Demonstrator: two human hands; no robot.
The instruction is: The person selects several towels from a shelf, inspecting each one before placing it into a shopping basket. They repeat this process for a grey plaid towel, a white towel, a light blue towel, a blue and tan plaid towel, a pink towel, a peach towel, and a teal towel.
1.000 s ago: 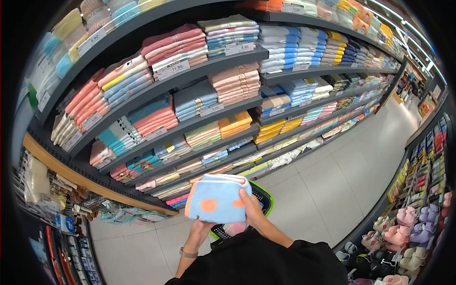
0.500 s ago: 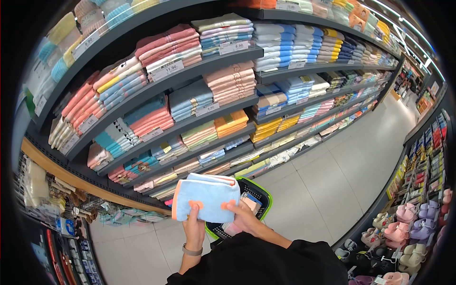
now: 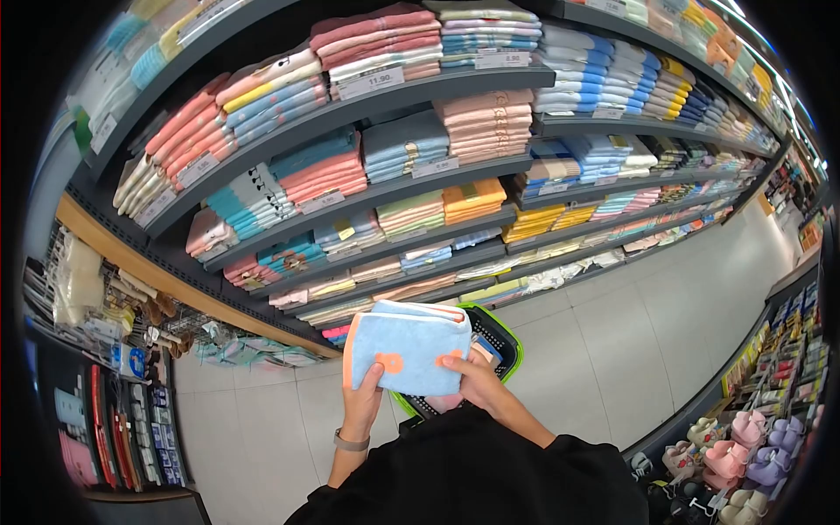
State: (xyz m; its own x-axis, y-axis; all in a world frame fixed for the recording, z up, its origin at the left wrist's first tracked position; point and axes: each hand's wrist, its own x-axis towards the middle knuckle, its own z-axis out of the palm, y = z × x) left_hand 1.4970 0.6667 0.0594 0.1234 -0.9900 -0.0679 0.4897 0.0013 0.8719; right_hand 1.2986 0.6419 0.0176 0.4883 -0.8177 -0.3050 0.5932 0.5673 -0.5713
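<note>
A folded light-blue towel with orange edging and small orange shapes is held up in front of me. My left hand grips its lower left part, thumb on the front face and fingers hidden behind. At the lower right corner my right hand pinches the same towel, its thumb also on the front. Behind and below the towel is a black shopping basket with a bright green rim, partly covered by the towel and my right arm. Some packaged items show inside it.
Shelves of folded towels with price tags curve across the front. On the left hang brushes and bath goods. Clogs sit on a rack at the lower right. A tiled aisle floor runs off to the right.
My view has turned left, so the shelves appear farther right. Both hands still hold the towel, which sits slightly higher and farther right in view.
</note>
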